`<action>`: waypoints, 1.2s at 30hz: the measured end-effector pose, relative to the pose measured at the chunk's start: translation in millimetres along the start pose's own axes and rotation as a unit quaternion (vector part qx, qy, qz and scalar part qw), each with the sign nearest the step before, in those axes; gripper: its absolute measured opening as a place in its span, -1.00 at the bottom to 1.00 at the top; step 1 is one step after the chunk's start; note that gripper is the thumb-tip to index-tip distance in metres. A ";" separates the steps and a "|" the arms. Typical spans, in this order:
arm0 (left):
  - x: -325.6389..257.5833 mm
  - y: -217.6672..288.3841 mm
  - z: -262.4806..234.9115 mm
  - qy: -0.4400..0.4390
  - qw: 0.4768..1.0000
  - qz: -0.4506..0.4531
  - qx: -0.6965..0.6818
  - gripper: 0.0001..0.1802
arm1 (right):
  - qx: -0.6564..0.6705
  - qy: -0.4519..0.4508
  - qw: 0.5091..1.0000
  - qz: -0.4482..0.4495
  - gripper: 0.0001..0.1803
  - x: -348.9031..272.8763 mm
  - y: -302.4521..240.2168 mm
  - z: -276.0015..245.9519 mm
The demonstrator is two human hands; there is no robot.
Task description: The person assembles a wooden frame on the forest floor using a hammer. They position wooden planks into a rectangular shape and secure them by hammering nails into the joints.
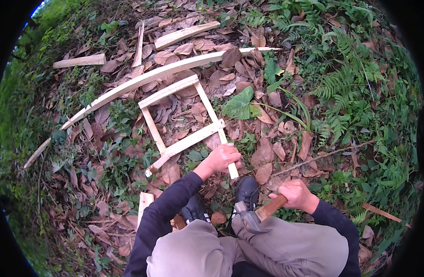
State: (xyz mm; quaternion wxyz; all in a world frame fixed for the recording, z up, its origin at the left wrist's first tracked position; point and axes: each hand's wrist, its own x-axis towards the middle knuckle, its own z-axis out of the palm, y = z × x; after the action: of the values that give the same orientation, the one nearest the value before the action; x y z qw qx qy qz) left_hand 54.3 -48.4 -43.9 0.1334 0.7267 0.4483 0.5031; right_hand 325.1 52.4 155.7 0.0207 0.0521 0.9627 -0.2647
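Note:
Closed around the lower end of a side slat, my left hand [224, 158] grips a wooden frame [189, 141] of pale, rough-cut slats. The frame lies tilted on the leaf litter, a roughly four-sided shape whose slat ends stick out past the near crosspiece. In my right hand [295, 195] is a claw hammer [268, 208], held by its wooden handle. Its metal head is over my right knee, apart from the frame. Whether nails sit in the frame's joints is too small to tell.
A long curved wooden strip [161, 74] lies beyond the frame. Loose pieces include a short board [186, 35], another board [80, 61] and a wood offcut [145, 203] by my left arm. Ferns [343, 87] grow at right; a thin stick [322, 157] crosses the leaves. My shoes [246, 190] are close to the frame.

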 end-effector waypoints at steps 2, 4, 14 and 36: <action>-2.3 -0.3 2.2 0.007 1.000 -0.013 -0.001 -0.73 | -0.018 0.003 1.000 -0.006 -0.67 2.7 -3.0 3.6; 0.5 -1.0 1.0 0.009 1.000 -0.010 -0.005 -0.73 | -0.043 -0.001 0.999 0.026 -0.64 6.9 1.9 6.8; 6.2 3.4 -4.8 0.017 1.000 -0.006 -0.019 -0.71 | -0.022 0.006 0.999 0.033 -0.75 12.1 0.2 3.6; 10.2 3.6 -13.1 0.063 0.997 -0.030 -0.021 -0.75 | -0.028 0.023 0.998 0.042 -0.80 13.9 3.5 15.3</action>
State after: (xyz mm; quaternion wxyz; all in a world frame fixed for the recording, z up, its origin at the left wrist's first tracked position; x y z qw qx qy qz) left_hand 45.9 -45.8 -29.3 0.1350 0.6767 0.4673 0.5527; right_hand 311.8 48.8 139.8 0.0113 0.0980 0.9670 -0.2351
